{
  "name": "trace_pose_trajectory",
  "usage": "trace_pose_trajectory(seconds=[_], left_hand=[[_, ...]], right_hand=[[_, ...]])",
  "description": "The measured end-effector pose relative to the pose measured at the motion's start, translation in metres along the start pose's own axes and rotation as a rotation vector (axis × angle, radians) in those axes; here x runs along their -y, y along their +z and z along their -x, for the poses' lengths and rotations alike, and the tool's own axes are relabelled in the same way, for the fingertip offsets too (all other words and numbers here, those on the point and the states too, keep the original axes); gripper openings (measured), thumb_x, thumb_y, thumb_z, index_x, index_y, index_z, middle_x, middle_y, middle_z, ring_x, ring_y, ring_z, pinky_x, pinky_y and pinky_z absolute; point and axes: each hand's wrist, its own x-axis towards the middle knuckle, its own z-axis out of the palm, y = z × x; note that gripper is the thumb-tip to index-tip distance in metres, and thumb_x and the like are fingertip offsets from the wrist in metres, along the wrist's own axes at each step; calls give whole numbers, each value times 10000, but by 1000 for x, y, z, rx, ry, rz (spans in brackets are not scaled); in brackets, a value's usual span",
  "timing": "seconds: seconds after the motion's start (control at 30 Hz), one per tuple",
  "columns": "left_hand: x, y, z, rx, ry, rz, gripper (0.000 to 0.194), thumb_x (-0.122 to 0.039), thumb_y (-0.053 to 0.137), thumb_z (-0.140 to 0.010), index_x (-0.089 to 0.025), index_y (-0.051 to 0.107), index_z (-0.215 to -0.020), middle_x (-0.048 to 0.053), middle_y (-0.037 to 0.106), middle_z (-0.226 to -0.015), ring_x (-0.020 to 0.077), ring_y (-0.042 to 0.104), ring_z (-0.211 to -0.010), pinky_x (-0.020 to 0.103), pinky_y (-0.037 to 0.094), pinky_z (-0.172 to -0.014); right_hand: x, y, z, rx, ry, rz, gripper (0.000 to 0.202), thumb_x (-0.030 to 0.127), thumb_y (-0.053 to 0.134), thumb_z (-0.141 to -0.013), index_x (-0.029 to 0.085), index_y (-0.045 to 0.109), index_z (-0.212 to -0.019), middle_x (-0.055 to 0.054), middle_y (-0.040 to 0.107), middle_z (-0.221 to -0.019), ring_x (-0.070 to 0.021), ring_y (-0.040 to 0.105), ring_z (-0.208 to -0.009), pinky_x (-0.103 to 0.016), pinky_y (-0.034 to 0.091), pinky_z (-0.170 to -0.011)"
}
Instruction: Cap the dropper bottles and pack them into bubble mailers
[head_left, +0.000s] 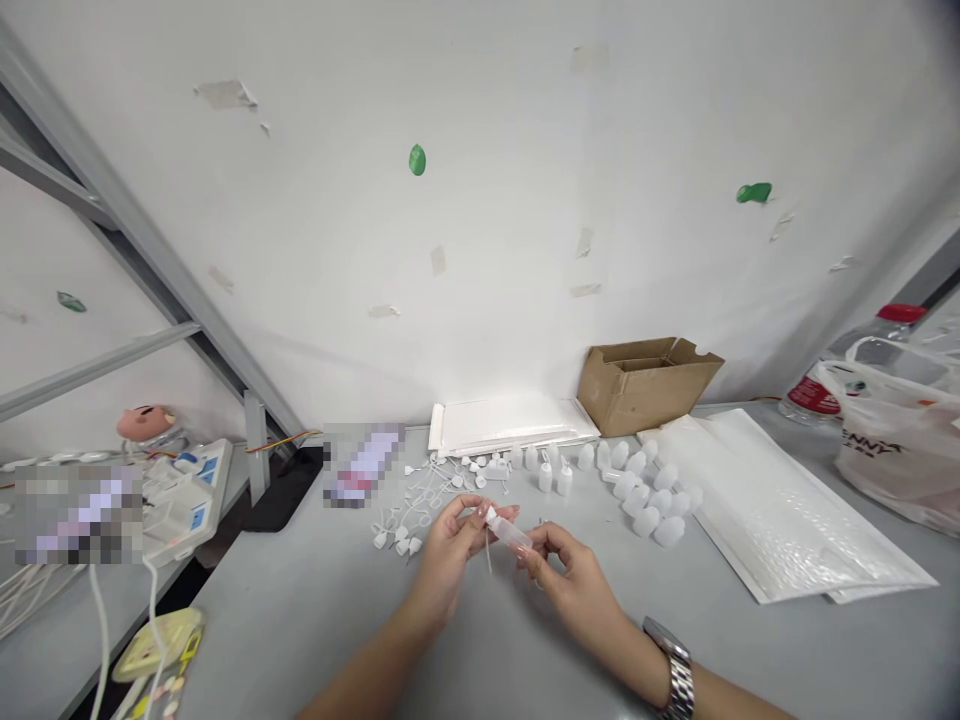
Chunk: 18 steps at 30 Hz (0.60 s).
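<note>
Left hand [448, 545], right hand [571, 575] clamped on 1 bottle [513, 535], tabletop [697, 605] reaching white envelope's [795, 525] edge

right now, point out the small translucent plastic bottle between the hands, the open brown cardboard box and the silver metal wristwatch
Small translucent plastic bottle [514, 534], head view, on its body
Open brown cardboard box [660, 398], head view, on its long wall
Silver metal wristwatch [681, 686], head view, on its band

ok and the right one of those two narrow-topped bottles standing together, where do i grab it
Probably pinch that narrow-topped bottle around its wider body, below the narrow top, coming from the near side: it stands upright with its front exposed, while its twin bottle stands close on the left.
</note>
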Motion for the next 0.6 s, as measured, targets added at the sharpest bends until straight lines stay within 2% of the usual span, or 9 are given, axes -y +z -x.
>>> trace_pose_trajectory(seconds=[0.1,0.23,0.37,0.47,0.6], left_hand=[[-4,-1,-1,26,-28,-31,232,-395,642,-738,-200,527,-792,86,751,-858,257,682,-892,403,459,-864],[-9,-5,-4,60,-45,-116,259,-407,682,-690,-197,559,-779,55,751,-739,261,702,-787,398,481,-816],[-10,-8,-5,58,-35,-136,258,-399,699,-674,-204,562,-773,36,742,-684,267,697,-819,393,475,-816],[-9,-7,-6,55,-25,-132,242,-394,693,-683,-205,552,-735,50,750,-732,262,685,-870,395,453,-849],[-8,-9,-8,65,27,-107,260,-376,723,-656,-198,534,-674,54,751,-754,261,678,-893,387,435,-871]], right_hand=[[0,0,0,-16,-9,11,262,421,519,-813,183,562,-710,-8,582,-635,-169,526,-626,-279,410,-614],[0,-2,1,-27,-32,59,225,391,529,-815,191,576,-723,-14,596,-657,-176,532,-642,-282,402,-623],[-1,-2,1,-41,-40,61,205,379,555,-804,190,593,-735,-23,616,-695,-185,543,-680,-294,399,-658],[-1,-3,-4,8,59,-116,253,416,610,-757,180,580,-672,-1,594,-621,-154,514,-585,-277,389,-591],[-2,-6,-12,244,285,-575,318,434,685,-698,140,592,-620,-2,612,-568,-101,482,-495,-235,354,-536]])
